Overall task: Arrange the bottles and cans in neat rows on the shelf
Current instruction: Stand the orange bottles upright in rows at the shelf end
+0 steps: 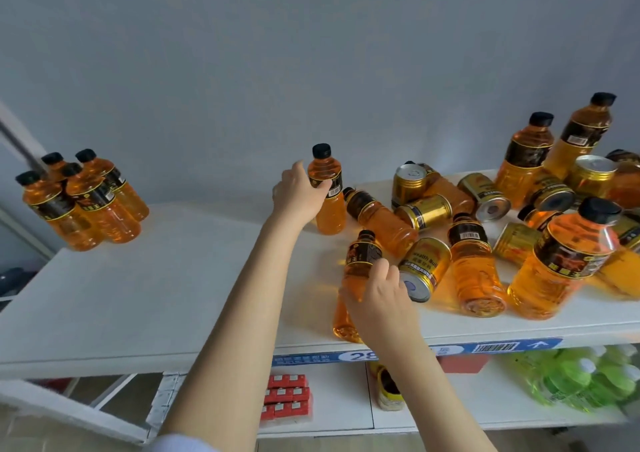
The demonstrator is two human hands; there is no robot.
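Four orange bottles (83, 198) stand upright in a tight group at the shelf's (173, 278) far left, well apart from the rest. On the right lies a jumble of bottles (478, 264) and gold cans (424, 210), most tipped over, a few large bottles (526, 160) upright at the back. The left hand (299, 193) is wrapped around an upright bottle (327, 195) at the jumble's left edge, fingers closed on its label. The right hand (379, 295) is closed on a tilted bottle (356, 278) near the shelf's front edge, just beside a lying can (422, 268). Below, a lower shelf (346, 413) carries red boxes (287, 396) and green bottles (575, 375).
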